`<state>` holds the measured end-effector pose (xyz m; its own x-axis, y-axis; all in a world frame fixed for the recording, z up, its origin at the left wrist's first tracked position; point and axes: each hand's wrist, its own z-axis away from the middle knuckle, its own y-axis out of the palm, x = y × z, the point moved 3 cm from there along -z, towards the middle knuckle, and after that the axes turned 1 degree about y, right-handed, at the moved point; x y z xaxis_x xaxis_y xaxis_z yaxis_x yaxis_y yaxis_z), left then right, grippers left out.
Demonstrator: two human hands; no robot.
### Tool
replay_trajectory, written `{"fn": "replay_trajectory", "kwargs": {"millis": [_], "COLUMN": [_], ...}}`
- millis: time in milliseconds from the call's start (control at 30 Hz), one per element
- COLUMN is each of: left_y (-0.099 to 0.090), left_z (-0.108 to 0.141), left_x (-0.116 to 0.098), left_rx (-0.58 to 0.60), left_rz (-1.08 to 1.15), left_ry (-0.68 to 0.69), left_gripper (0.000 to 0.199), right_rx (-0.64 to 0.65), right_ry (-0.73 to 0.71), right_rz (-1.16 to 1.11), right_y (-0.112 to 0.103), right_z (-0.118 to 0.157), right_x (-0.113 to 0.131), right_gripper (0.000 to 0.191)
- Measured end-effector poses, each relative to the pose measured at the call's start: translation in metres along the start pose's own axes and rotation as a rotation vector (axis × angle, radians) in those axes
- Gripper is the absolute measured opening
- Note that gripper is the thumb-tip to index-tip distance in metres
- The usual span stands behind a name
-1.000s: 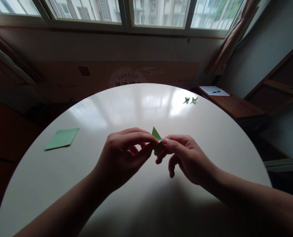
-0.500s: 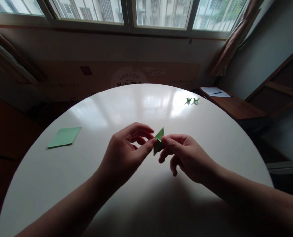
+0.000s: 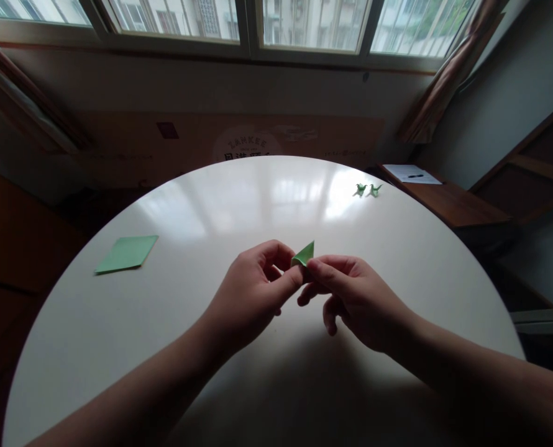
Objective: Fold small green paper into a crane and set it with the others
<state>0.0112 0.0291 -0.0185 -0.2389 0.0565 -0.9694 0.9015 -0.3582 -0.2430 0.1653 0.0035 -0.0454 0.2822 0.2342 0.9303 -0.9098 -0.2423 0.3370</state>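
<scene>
A small piece of folded green paper [image 3: 304,253] is held up above the middle of the table, its pointed tip upward. My left hand [image 3: 262,279] pinches its lower left side between thumb and fingers. On the right side, the thumb and forefinger of my right hand [image 3: 346,282] grip the same paper, while the other fingers hang curled below. The paper's lower part is hidden behind my fingers. Off to the left lies a flat stack of green square paper [image 3: 127,253]. Two small green folded paper cranes, a left one [image 3: 360,190] and a right one [image 3: 374,190], stand at the far right.
The round white table [image 3: 211,205] has its curved far edge near the wall below the window. Beyond its right edge is a brown wooden side table [image 3: 467,202] bearing white sheets [image 3: 404,171] and a dark pen [image 3: 415,176]. A curtain [image 3: 435,99] hangs at the right.
My left hand has shifted right, closer to my right hand, its fingers now behind the paper. The paper's lower point, visible before, is now covered. The whole view has shifted slightly.
</scene>
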Motion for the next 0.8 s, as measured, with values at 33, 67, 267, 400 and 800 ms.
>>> {"fn": "replay_trajectory", "kwargs": {"millis": [33, 67, 267, 400, 800], "left_y": [0.000, 0.000, -0.005, -0.005, -0.008], "left_z": [0.000, 0.000, 0.001, 0.003, 0.007], "left_x": [0.001, 0.001, 0.000, -0.005, -0.011], "left_rx": [0.006, 0.005, -0.060, -0.088, -0.112], "left_rz": [0.033, 0.057, 0.045, -0.032, -0.206], "left_ry": [-0.006, -0.007, 0.042, 0.096, 0.157], "left_gripper": [0.011, 0.011, 0.015, 0.020, 0.023], "right_rx": [-0.001, -0.005, -0.046, -0.045, -0.090], "right_ry": [-0.005, -0.011, -0.067, -0.123, -0.173], "right_rz": [0.007, 0.015, 0.098, 0.154, 0.263], "right_y": [0.000, -0.001, -0.001, -0.001, -0.004], "right_z": [0.000, 0.000, 0.000, 0.000, 0.001], "right_x": [0.000, 0.001, 0.005, 0.007, 0.010], "right_gripper": [0.030, 0.030, 0.031, 0.028, 0.023]}}
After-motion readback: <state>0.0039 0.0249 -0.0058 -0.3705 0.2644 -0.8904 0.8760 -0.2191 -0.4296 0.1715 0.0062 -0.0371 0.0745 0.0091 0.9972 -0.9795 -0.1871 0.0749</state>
